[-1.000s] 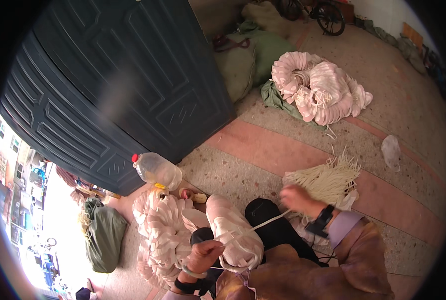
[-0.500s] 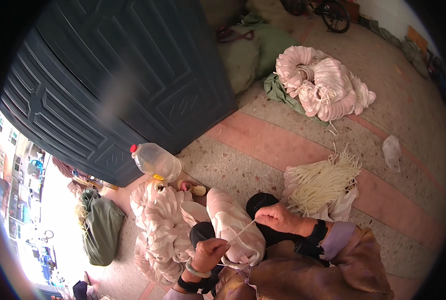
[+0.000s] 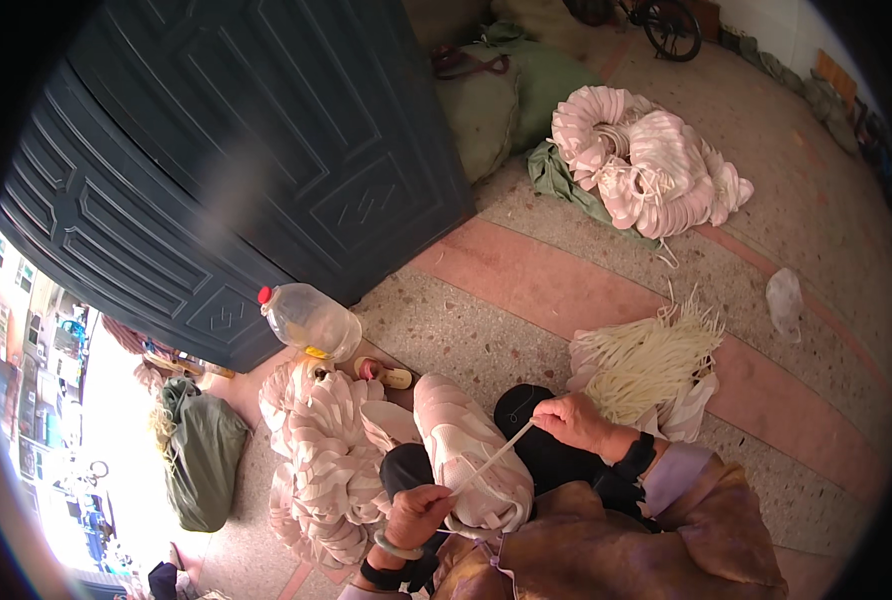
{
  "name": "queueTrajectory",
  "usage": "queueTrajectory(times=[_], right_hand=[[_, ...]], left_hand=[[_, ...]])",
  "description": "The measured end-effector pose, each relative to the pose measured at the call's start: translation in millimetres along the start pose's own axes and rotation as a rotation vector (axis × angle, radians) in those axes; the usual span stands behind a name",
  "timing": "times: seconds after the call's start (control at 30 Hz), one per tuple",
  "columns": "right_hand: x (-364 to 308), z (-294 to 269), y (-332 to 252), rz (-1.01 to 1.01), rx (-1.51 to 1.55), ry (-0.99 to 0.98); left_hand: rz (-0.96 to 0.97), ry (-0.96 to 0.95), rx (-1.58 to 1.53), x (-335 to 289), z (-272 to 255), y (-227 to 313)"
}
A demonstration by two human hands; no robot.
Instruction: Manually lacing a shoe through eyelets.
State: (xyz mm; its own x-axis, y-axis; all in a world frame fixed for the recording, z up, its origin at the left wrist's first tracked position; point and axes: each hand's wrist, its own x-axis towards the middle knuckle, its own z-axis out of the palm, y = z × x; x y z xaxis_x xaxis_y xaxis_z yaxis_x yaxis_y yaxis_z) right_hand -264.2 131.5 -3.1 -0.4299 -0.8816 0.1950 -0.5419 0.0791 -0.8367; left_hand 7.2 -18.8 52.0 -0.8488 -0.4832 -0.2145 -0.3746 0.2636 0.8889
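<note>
A pale pink, padded fabric piece that looks like a shoe upper point(image 3: 458, 420) lies across my lap between my knees. Above its surface a cream shoelace point(image 3: 506, 450) runs taut and slanting from one hand to the other. My left hand point(image 3: 418, 514) pinches the lower end, close to the near left side of the piece. Out to the right, over my dark-clad knee, my right hand point(image 3: 572, 421) has its fingers closed on the upper end. Beyond that hand, a bundle of cream laces point(image 3: 656, 362) is spread over more pink pieces.
Stacked pink shoe uppers point(image 3: 326, 460) lie left of my legs, beside a clear plastic jug point(image 3: 314, 322) with a red cap. Another pile point(image 3: 656, 170) sits farther off on green cloth. A dark panelled door point(image 3: 266, 150) stands at the left, with a green sack point(image 3: 204, 470) nearer me.
My right hand has moved a little right and away from me, so a longer stretch of lace shows between my hands. My left hand has shifted slightly down and left.
</note>
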Motion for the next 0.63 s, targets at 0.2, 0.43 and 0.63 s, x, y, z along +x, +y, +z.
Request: queueTrajectory(times=[0.2,0.43,0.63], right_hand=[[4.9,5.6,-16.5,-0.119,-0.204,-0.045],[11.2,26.2,-81.0,-0.194,0.376,-0.376],[20.4,35.5,-80.3,-0.159,0.12,-0.579]], left_hand=[[0.059,-0.031,0.09,10.7,7.9,17.1],[0.331,0.027,0.133,24.5,28.8,44.8],[0.435,0.079,0.55,21.0,24.6,31.6]])
